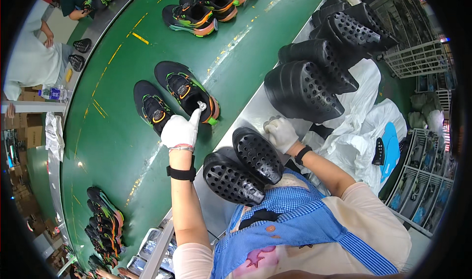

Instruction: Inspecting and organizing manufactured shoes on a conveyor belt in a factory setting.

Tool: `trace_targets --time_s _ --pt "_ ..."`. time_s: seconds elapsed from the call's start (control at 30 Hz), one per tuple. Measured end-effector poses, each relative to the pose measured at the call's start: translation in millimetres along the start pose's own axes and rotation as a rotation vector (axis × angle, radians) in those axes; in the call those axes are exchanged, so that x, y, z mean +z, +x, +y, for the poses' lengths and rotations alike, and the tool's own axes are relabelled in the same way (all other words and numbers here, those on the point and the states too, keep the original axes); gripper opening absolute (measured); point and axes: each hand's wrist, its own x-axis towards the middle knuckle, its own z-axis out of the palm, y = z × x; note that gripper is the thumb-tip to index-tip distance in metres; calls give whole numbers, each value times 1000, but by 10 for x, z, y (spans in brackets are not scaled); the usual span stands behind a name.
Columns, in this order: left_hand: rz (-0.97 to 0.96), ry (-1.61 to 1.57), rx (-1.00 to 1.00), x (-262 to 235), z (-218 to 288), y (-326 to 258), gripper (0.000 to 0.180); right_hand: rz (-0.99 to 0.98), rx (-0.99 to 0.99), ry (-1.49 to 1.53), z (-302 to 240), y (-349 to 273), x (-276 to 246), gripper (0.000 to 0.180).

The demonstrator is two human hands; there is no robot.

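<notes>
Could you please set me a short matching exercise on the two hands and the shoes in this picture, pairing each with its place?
Column one:
1. left hand
2. right hand
3. pair of black perforated soles
4. orange-soled shoes

Column two:
A. far up the green belt, near the top edge
B. gloved, a finger on the round dial of the black shoe
C. on the grey ledge close to the person's chest
D. gloved, resting on the grey ledge beside the soles

Pairs: 1-B, 2-D, 3-C, 4-A
</notes>
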Motion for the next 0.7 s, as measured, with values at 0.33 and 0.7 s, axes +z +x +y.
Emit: trace_targets --time_s 0.33,0.7 --pt "-247 8 -122 24 27 156 72 63 -28 17 -46 62 -95 7" --pt "94 -262 -215 312 -1141 -16 41 -289 292 141 -198 -24 -357 21"
